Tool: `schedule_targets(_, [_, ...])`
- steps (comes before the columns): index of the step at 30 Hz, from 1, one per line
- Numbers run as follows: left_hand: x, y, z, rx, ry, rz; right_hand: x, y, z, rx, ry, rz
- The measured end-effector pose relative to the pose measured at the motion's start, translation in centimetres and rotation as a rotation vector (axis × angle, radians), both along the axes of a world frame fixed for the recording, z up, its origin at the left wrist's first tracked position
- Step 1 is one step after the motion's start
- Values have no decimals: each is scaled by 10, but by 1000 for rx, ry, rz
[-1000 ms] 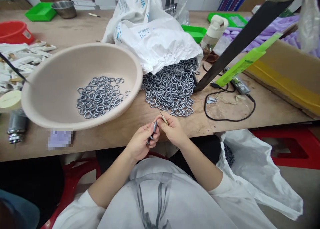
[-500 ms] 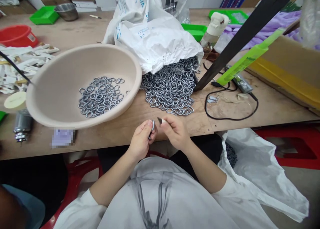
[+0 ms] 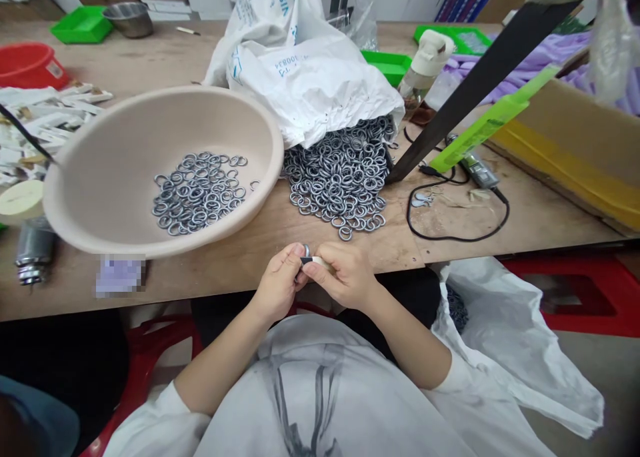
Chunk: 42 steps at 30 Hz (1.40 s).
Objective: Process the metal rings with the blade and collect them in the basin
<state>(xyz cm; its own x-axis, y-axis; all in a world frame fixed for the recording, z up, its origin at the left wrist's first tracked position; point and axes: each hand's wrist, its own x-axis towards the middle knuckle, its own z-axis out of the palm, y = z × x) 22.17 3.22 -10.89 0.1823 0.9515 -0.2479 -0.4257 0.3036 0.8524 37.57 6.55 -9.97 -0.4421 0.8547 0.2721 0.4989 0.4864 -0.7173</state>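
Note:
Between the thumb and fingers of my left hand (image 3: 278,281) is a grey ring (image 3: 307,250), held upright near the table's front edge. My right hand (image 3: 347,275) is closed round a small knife (image 3: 320,262) with a pale handle, its short dark blade touching or very close to the ring. Fingers partly hide both the ring and the blade. Just beyond my hands lies a heap of grey rings (image 3: 340,184), spilling from a white sack (image 3: 320,90). To the left, a wide beige basin (image 3: 105,170) has more such rings on its bottom.
A dark slanted post (image 3: 480,84) with a lime-green strip (image 3: 493,127) rises right of the heap. A black cable (image 3: 455,238) loops beside it. At left are white pieces (image 3: 45,127) and a metal tool (image 3: 35,250). A white bag (image 3: 510,330) hangs below the right edge.
My right hand has moved left, bringing the knife blade against or close to the ring in my left hand. One ring now lies at the heap's front edge. The view has shifted slightly.

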Motion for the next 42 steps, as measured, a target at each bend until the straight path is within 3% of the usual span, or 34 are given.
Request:
schedule_targets(4, [-6,-9,-1,140,37,-195,6,30,-11,-24,-215,-319])
schedule_targets(8, [-15,-5,0,39,6,-93,2,53,-16,-3,-614,-431])
schedule_targets(11, [-23,6,1,-49,13,-41,0,56,-14,-15,-668,-425])
schedule_targets(14, [-29,17,-2,-121,41,49,4,53,-11,-72,-463,-373])
schedule_targets(16, [-28,23,-5,-122,82,89,8,48,-9,-186,-234,-269])
schedule_targets(19, [-20,28,-10,-28,197,61,9,39,-6,-413,81,-98])
schedule_targets(22, [-11,28,-13,127,363,-55,7,31,-1,-596,295,40])
schedule_targets(24, [-8,26,-14,217,465,-111,6,29,2,-652,386,89])
schedule_targets(28, [-11,24,-9,318,668,2,7,28,6,-673,421,118])
schedule_targets(31, [-13,25,-7,399,732,7,6,25,6,-703,478,115])
schedule_targets(35, [-7,23,-7,296,527,14,-4,14,3,-573,613,-37])
schedule_targets(39, [4,17,-3,61,197,-52,-10,7,-2,-542,636,-12])
schedule_targets(42, [9,13,3,-26,90,7,-10,5,-4,-447,602,-43])
